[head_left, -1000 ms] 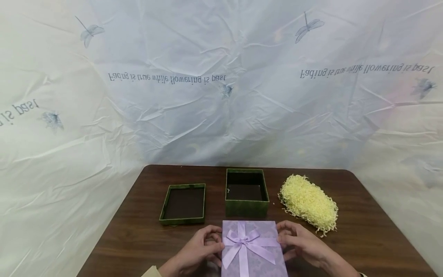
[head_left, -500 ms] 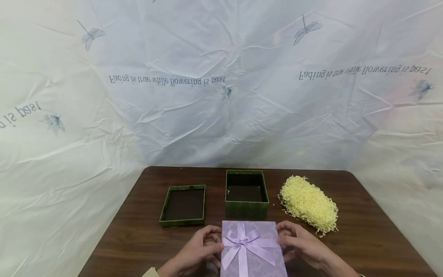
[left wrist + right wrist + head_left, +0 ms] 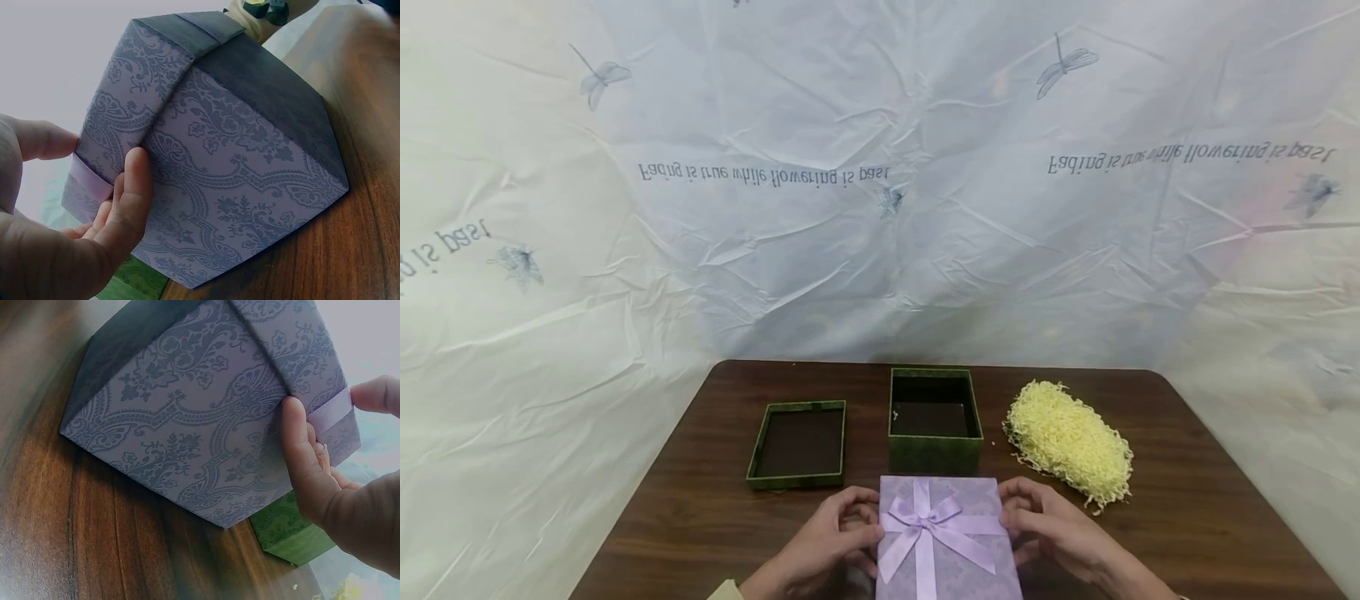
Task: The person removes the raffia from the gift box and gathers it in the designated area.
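Note:
A lilac patterned gift box point(image 3: 891, 575) stands at the table's near edge, its lid point(image 3: 128, 81) tied with a satin ribbon bow point(image 3: 925, 523). On its left side my left hand point(image 3: 835, 533) holds the lid, thumb at the top edge and fingertips along the lid's lower rim. My right hand point(image 3: 1063, 529) grips the opposite side in the same way, over the ribbon band point(image 3: 334, 414). In both wrist views the lid sits on the box body point(image 3: 181, 425), which rests on the wood. The box's near end is cut off in the head view.
Behind the gift box stands an uncovered dark green box point(image 3: 935, 454). Its shallow green lid point(image 3: 795, 481) lies inside up to the left. A mound of pale yellow shredded paper point(image 3: 1070, 437) is on the right of the brown table point(image 3: 700, 517). White printed sheeting point(image 3: 880, 275) hangs around.
Both hands keep their hold on the lid's sides. The gift box shows only a very slight shift, and the head view has tilted a little.

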Tool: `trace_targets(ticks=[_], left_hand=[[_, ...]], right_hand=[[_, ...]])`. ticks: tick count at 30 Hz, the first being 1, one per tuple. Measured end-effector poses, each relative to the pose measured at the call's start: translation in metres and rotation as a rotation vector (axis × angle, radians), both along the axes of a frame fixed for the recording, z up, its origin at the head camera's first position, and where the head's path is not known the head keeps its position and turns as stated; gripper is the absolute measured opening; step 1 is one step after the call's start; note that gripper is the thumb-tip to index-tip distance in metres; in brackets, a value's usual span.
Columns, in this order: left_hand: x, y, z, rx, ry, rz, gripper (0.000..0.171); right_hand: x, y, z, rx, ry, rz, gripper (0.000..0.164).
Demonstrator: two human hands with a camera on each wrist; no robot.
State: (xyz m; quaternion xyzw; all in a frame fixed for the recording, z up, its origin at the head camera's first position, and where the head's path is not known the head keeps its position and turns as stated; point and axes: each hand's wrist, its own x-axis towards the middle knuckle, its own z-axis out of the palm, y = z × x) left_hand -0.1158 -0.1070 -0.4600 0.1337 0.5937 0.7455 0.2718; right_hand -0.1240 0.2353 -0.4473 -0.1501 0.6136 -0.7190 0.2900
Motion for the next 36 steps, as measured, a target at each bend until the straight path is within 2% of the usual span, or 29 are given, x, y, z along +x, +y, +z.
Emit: trace_targets(ticks=[26,36], left_hand=[[0.002,0.001,0.008,-0.014,-0.012,0.013,0.058],[0.0,0.002,0.013,-0.018,0.018,0.017,0.057]], right_hand=[[0.003,0.002,0.003,0.006,0.04,-0.026,0.032],[0.006,0.001,0.01,-0.015,0.056,-0.035,0.032]])
